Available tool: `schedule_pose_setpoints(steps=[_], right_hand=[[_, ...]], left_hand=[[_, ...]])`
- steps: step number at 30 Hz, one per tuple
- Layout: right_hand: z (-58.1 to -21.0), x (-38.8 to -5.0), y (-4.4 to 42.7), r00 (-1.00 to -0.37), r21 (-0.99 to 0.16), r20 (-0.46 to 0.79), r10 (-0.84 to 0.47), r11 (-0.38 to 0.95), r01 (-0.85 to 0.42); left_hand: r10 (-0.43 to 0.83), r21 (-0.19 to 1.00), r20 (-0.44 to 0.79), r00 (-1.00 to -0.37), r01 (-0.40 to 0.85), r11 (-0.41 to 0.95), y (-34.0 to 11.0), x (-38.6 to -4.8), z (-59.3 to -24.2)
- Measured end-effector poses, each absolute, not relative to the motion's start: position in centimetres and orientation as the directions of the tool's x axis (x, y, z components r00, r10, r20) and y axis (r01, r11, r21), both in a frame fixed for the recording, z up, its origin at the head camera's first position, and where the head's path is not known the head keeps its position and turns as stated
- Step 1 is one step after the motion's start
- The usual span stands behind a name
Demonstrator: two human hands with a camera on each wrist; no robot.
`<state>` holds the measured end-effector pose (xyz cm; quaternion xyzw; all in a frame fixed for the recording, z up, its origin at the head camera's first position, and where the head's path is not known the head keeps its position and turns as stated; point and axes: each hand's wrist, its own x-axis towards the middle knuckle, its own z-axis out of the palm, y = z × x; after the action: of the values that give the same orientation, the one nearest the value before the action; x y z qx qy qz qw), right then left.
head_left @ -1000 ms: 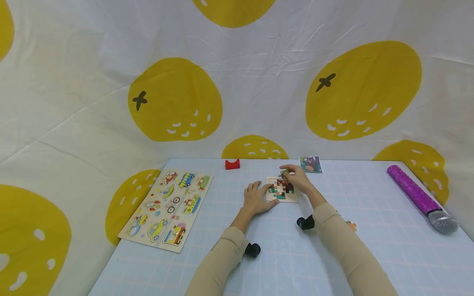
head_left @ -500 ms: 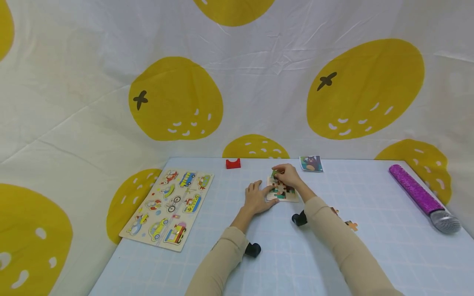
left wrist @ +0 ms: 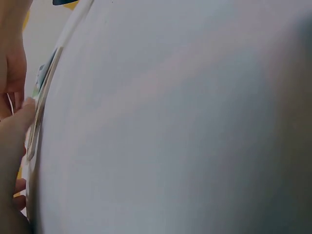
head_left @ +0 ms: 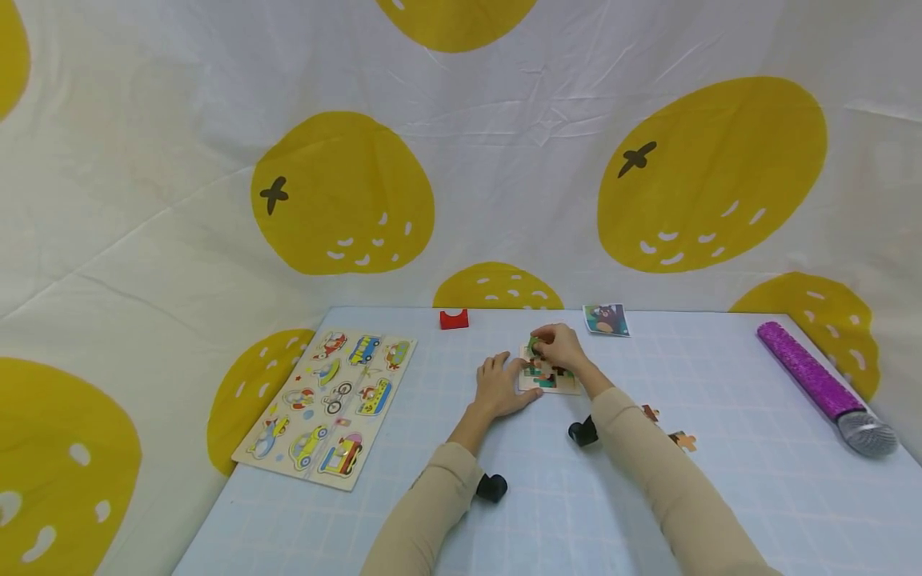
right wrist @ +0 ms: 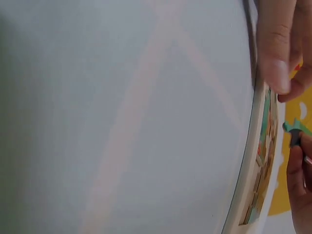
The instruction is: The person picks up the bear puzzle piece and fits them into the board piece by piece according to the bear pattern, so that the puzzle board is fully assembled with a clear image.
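A small puzzle tray (head_left: 569,386) with a pale wooden rim lies near the back middle of the table, several pieces in it. My left hand (head_left: 499,388) rests at its left side, thumb and a finger touching the edge, fingers spread. Over the tray's back left part, my right hand (head_left: 562,350) pinches a green piece (head_left: 534,344). The right wrist view shows that piece (right wrist: 295,130) held just off the tray (right wrist: 243,195). Fingers of the right hand hide part of the tray in the head view.
Loose pieces (head_left: 682,441) lie beside the right sleeve. A bear picture card (head_left: 607,319) and a red block (head_left: 454,320) are at the back. A vehicle puzzle board (head_left: 327,408) lies left, a purple microphone (head_left: 814,376) right.
My right hand has moved left with the piece, from the tray's back middle to its back left part. My left hand has stayed in place.
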<state>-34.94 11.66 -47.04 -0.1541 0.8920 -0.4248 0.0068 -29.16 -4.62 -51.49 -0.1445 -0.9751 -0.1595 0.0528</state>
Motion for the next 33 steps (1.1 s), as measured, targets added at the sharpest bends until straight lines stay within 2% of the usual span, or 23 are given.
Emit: schedule_pose_setpoints(steps=[5, 9, 20, 29, 33], right_hand=[[-47.2, -34.9, 12.7, -0.979, -0.823, 0.124, -0.161, 0.535, -0.192], [-47.6, -35.0, 13.4, -0.992, -0.852, 0.085, -0.095, 0.509, -0.122], [-48.8, -35.3, 13.8, -0.992, -0.866, 0.049, -0.112, 0.491, -0.098], [-48.2, -34.9, 13.7, -0.995, -0.890, -0.026, -0.096, 0.455, -0.021], [-48.4, -35.0, 13.9, -0.996, -0.895, -0.028, -0.086, 0.446, -0.014]], left_hand=[[0.202, 0.424, 0.184, -0.962, 0.263, 0.867, -4.4, -29.4, -51.1], [0.162, 0.428, 0.198, -0.967, 0.234, 0.873, -4.1, -29.7, -50.9], [0.146, 0.374, 0.274, -0.951, 0.245, 0.895, -3.2, -30.2, -50.6], [0.112, 0.429, 0.255, -0.960, 0.217, 0.877, -2.6, -30.5, -50.4], [0.121, 0.397, 0.234, -0.965, 0.209, 0.894, -2.3, -30.8, -50.3]])
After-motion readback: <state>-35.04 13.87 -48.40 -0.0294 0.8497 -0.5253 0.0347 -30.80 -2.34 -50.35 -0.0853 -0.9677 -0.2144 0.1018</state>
